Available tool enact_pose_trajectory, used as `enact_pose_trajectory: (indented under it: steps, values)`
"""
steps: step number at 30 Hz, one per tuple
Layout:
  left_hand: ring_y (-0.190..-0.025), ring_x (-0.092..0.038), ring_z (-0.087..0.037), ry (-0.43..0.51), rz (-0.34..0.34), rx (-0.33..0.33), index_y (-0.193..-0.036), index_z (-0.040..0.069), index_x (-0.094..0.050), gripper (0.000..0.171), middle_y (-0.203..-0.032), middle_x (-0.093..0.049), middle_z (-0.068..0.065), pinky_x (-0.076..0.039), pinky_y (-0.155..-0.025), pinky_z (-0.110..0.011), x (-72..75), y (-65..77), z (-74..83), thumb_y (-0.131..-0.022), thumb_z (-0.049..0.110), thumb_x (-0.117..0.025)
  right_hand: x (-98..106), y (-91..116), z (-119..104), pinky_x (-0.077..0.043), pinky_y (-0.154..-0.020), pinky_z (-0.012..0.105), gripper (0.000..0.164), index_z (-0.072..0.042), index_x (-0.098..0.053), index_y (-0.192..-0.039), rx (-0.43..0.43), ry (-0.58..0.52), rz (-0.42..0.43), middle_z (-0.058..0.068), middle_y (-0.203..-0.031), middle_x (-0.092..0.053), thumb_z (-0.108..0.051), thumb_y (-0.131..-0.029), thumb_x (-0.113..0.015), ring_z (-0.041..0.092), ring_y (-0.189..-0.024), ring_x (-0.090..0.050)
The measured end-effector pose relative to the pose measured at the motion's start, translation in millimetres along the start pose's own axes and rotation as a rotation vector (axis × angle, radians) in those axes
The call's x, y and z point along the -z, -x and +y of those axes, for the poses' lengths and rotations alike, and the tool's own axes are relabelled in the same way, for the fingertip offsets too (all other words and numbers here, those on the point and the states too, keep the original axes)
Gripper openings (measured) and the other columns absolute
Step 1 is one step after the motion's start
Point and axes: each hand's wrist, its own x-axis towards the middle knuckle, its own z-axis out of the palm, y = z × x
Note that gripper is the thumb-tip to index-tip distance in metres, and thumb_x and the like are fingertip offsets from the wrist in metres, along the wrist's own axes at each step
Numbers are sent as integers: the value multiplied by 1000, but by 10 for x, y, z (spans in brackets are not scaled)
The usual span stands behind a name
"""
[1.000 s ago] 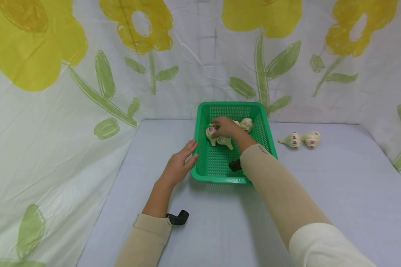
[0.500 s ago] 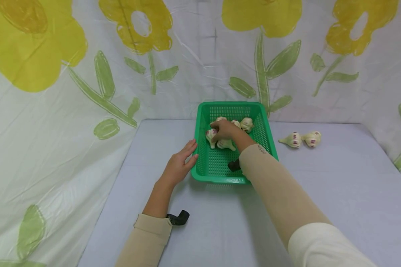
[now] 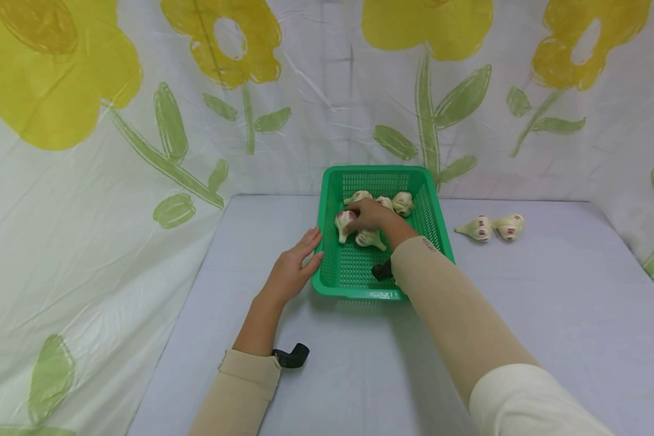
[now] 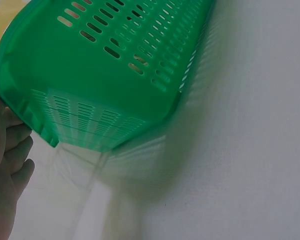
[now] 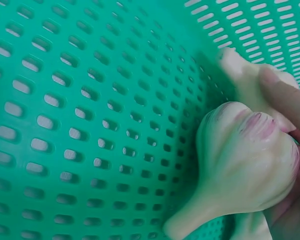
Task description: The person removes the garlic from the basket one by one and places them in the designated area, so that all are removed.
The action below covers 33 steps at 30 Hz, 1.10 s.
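A green plastic basket (image 3: 332, 278) with perforated walls stands on the table and holds several garlic bulbs. My right hand (image 3: 373, 216) reaches inside it, thumb and fingers around the leftmost garlic bulb (image 3: 344, 224). In the right wrist view, the thumb lies against that bulb (image 5: 247, 82), while a nearer garlic bulb (image 5: 245, 160) sits close to the palm. The same nearer bulb (image 3: 370, 240) shows just below the hand in the head view. My left hand (image 3: 290, 269) rests with straight fingers against the basket's left rim. Other bulbs behind the right hand are partly hidden.
Two garlic bulbs lie end to end on the table right of the basket, a left one (image 3: 476, 229) and a right one (image 3: 509, 227). A flower-printed sheet (image 3: 305, 121) hangs behind the white tabletop (image 3: 332, 363). Each wrist wears a black camera mount (image 3: 291, 356).
The leftmost bulb has shifted slightly under my right hand, and the bulb below it has slid a little right and nearer. A rear-left bulb shows more. My left hand stays still.
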Motion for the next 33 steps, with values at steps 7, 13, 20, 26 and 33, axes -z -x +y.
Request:
enact_pose_trajectory:
  steps: [7,13,20,26,33]
  values:
    - [-147,-32,-15,2,-5,6,-147,7,-45,50,-157,-36,2,-33,-117,-41,-7,0,-8,-103,31,-51,-9,-16,29,-43,-108,45,69,-5,-45,-147,3,-25,33,14,-147,-49,-36,-91,-71,31,-133,-48]
    - [-147,-31,-15,1,-7,6,-147,7,-45,50,-158,-36,2,-32,-117,-41,-11,-3,-15,-103,31,-51,-11,-23,36,-43,-108,45,69,-5,-44,-148,9,-1,31,14,-148,-48,-37,-92,-69,31,-133,-47]
    - [-147,-31,-15,-2,-4,3,-147,7,-45,50,-158,-36,1,-32,-117,-40,0,-6,2,-103,31,-51,-10,-25,37,-39,-112,43,68,-5,-43,-148,38,-7,55,11,-153,-43,-36,-93,-69,30,-138,-42]
    - [-147,-32,-17,-13,-7,2,-148,7,-44,50,-158,-35,0,-33,-117,-41,4,-5,-5,-104,30,-50,-9,-21,33,-49,-94,40,69,-8,-40,-151,44,-12,64,9,-154,-42,-36,-94,-67,31,-116,-57]
    - [-146,-33,-18,-12,0,-12,-147,7,-45,50,-158,-36,-1,-34,-117,-41,-1,1,-9,-103,30,-51,-5,-3,22,-43,-106,41,69,-5,-41,-150,62,-20,73,11,-156,-39,-33,-93,-69,29,-136,-44]
